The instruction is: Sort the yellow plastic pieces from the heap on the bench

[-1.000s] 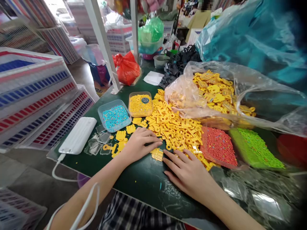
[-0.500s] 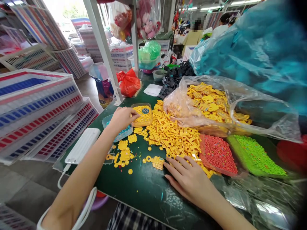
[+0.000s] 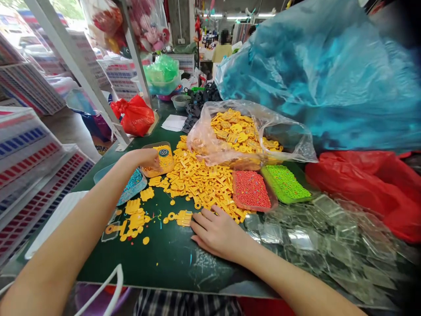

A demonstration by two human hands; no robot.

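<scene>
My left hand (image 3: 148, 159) reaches down into a shallow clear tray of yellow beads (image 3: 167, 161). Its fingers are bent together, and their tips are partly hidden, so what they hold cannot be made out. My right hand (image 3: 215, 230) lies low on the table with its fingers extended, the tips touching the edge of a flat yellow plastic piece (image 3: 184, 218). Beyond it spreads a heap of yellow plastic parts (image 3: 200, 175). A tray of blue beads (image 3: 134, 186) stands beside my left forearm, which covers part of it. Several loose yellow parts (image 3: 134, 215) lie nearer me.
Trays of red beads (image 3: 251, 188) and green beads (image 3: 286, 182) stand right of the heap. Clear plastic cases (image 3: 315, 237) cover the right side. Behind are an open bag of yellow parts (image 3: 237, 129) and a big blue bag (image 3: 315, 83). A white post (image 3: 82, 74) rises at left.
My left hand has moved from above the gap between the blue and yellow trays into the yellow beads. My right hand stays by the yellow piece. The view has turned right.
</scene>
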